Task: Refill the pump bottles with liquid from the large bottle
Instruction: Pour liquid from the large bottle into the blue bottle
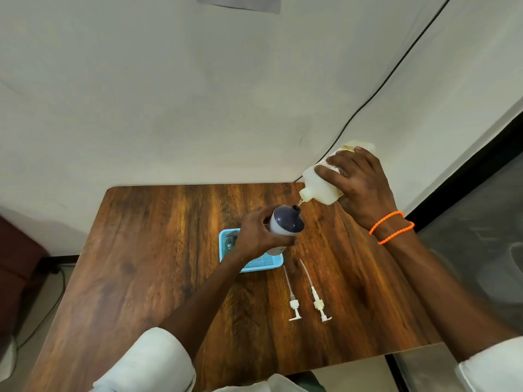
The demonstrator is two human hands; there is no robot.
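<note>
My right hand grips the large pale bottle, tipped down to the left, its spout just above the open neck of a pump bottle. A thin stream runs from the spout into that neck. The pump bottle has a dark purple top and a whitish body; my left hand holds it round the body, lifted above the table and tilted toward the large bottle. Two white pump heads with long tubes, one and the other, lie side by side on the wooden table.
A light blue tray sits on the table under my left hand, with something partly hidden inside. A black cable runs down the wall at the right. The table's back edge meets the wall; a dark chair stands at far left.
</note>
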